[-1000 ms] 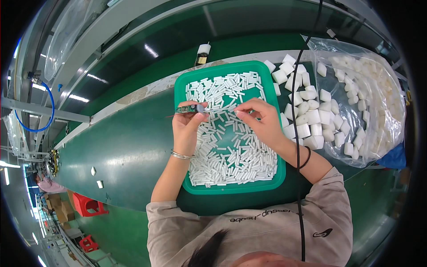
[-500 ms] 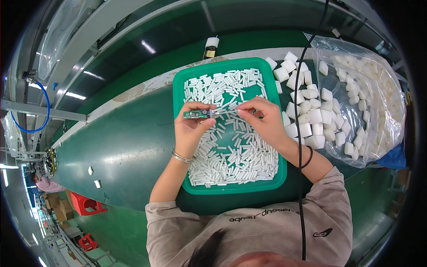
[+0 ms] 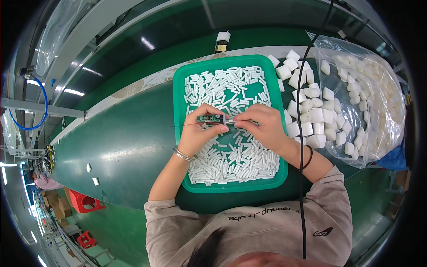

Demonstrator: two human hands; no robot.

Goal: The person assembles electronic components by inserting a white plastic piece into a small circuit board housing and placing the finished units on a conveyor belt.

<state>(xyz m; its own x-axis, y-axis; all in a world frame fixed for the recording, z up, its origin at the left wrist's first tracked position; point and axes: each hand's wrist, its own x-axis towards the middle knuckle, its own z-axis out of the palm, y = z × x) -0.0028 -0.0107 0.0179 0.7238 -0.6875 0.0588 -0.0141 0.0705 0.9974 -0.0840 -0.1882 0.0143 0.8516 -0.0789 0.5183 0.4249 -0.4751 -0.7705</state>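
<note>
Above the green tray [image 3: 179,89], my left hand [image 3: 194,135] is closed around a small green circuit board [image 3: 207,119], thumb below it and fingers above. A thin wire trails left from the board. My right hand [image 3: 267,126] pinches a small whitish, tube-like piece [image 3: 230,121] at the board's right end; the fingertips partly hide it, and whether it touches the board I cannot tell. Many short white tubes [image 3: 222,172] lie loose in the tray under and around both hands.
White foam blocks [image 3: 316,115] are heaped right of the tray, beside a clear plastic bag [image 3: 382,98] of more blocks. A black cable [image 3: 302,191] hangs down across the right side. Beyond the tray, a white-topped part [image 3: 223,37] rests on the green belt.
My left hand has moved right with the circuit board, closer to my right fingertips. My right hand has lowered slightly toward me. The white-topped part beyond the tray has shifted right.
</note>
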